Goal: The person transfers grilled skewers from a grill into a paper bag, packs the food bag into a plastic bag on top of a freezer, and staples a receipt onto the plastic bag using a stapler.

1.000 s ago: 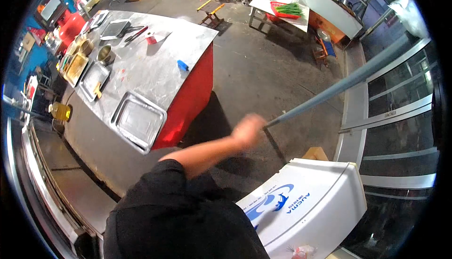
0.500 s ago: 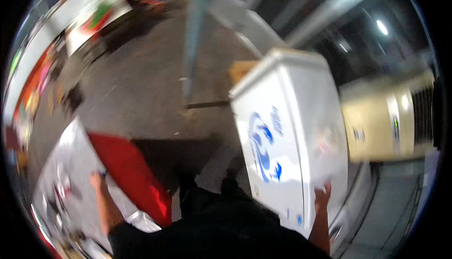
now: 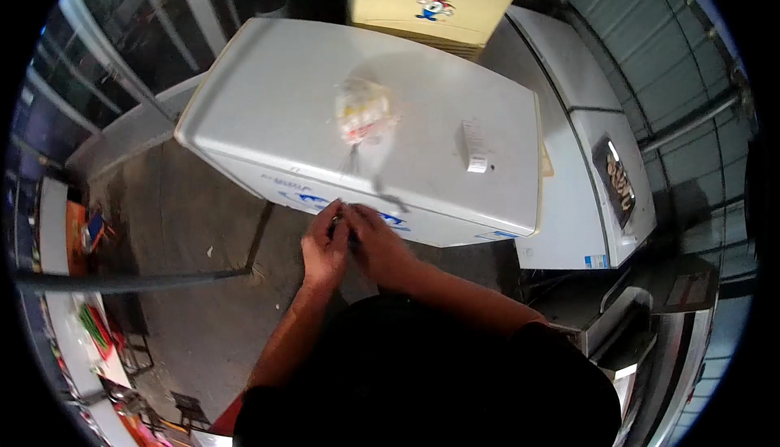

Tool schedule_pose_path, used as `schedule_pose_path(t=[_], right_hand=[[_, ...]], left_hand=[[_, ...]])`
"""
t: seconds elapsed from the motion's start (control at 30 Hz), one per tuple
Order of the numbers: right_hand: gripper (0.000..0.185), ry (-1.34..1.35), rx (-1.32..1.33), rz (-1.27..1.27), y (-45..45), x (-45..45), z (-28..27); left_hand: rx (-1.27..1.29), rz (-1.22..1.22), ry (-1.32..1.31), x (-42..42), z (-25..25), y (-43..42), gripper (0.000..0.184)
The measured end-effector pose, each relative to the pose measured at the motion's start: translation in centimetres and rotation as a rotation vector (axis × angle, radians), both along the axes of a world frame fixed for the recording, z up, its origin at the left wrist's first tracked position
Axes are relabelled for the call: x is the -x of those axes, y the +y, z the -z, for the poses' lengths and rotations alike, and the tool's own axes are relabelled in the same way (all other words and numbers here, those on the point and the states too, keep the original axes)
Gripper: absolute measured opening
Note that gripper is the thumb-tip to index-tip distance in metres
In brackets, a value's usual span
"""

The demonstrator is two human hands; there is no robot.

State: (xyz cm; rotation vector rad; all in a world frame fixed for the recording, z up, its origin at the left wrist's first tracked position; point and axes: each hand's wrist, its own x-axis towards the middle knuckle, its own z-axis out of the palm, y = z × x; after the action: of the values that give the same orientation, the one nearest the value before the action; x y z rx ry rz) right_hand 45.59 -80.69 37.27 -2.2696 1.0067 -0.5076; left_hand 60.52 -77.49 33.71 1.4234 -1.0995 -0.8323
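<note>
My left hand (image 3: 323, 245) and my right hand (image 3: 375, 242) are together in front of the white chest freezer (image 3: 276, 81), just short of its front edge. Fingers of both hands are closed and pressed together around a small dark thing, mostly hidden, that I cannot make out. On the freezer lid lies a crumpled clear plastic bag (image 3: 363, 111) with white, yellow and red on it. A white printed slip or small carton (image 3: 474, 146) lies to its right.
Behind the freezer stands a cream-yellow appliance (image 3: 439, 0) with a cartoon bird. To the right, a white refrigerator (image 3: 561, 134) lies or leans, bearing a dark tray (image 3: 615, 183) of pale brown pieces. A metal pole (image 3: 138, 281) crosses at left, above a distant table (image 3: 114, 366).
My view has swung right to face the freezer. My hands, earlier apart with the left over the silver-covered table and the right beside the freezer, have come together in front of me.
</note>
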Motion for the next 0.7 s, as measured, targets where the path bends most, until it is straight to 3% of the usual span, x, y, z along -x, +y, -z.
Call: schedule_pose_path(t=[0.07,0.1,0.13,0.2,0.23,0.27,0.3,0.37,0.4,0.47,0.5,0.53,0.6,0.63,0.7], right_hand=[[0.065,-0.150,-0.119,0.130,-4.8,3.9,0.7],[0.051,-0.215,-0.076,0.208,-6.8,5.4,1.0],[0.051,-0.225,-0.080,0.228,-9.3,7.1,1.8],[0.041,-0.221,-0.386,0.483,-13.7,9.8,4.0],[0.041,-0.226,-0.397,0.497,-15.9,10.7,5.3],[0.039,-0.090,-0.314,0.528,-17.6,11.5,6.8],[0.037,0.051,-0.229,0.549,-18.5,12.1,7.9],[0.041,0.077,-0.151,0.562,-19.3,12.8,9.7],[0.044,0.098,-0.056,0.574,-19.7,13.0,10.3],[0.046,0.071,0.082,0.636,-19.7,14.3,11.1],[0.048,0.044,0.224,0.694,-19.7,15.2,10.9],[0.060,0.040,0.205,0.806,-20.1,17.0,10.5],[0.074,0.148,0.011,1.108,-22.1,20.6,10.1],[0.081,0.226,-0.124,1.147,-23.3,22.0,9.9],[0.080,0.159,-0.339,1.092,-25.0,23.5,10.6]], left_hand=[[-0.113,0.125,-0.005,2.6,-2.8,-4.3,0.044],[-0.215,0.220,0.006,3.9,-3.9,-6.0,0.046],[-0.131,0.205,0.077,5.1,-3.5,-7.9,0.055],[0.009,0.021,-0.226,4.4,-2.2,-12.3,0.071],[0.091,-0.015,-0.490,3.0,-2.1,-13.9,0.083],[0.171,-0.052,-0.751,2.0,-2.1,-15.1,0.096],[0.158,-0.044,-0.751,2.1,-2.8,-16.0,0.096],[-0.178,-0.018,-0.757,2.2,-4.2,-17.7,0.115],[-0.182,-0.016,-0.757,2.4,-4.4,-18.5,0.115],[-0.404,0.050,-0.961,2.8,-4.5,-19.8,0.127],[-0.326,-0.016,-1.070,3.2,-4.3,-20.0,0.106],[-0.332,-0.014,-1.070,2.8,-3.4,-20.5,0.106],[-0.337,0.040,-0.983,1.6,-1.5,-21.3,0.076],[-0.207,0.019,-0.976,1.3,-1.6,-21.1,0.054],[-0.381,0.101,-0.895,-0.4,-1.6,-20.9,0.045]])
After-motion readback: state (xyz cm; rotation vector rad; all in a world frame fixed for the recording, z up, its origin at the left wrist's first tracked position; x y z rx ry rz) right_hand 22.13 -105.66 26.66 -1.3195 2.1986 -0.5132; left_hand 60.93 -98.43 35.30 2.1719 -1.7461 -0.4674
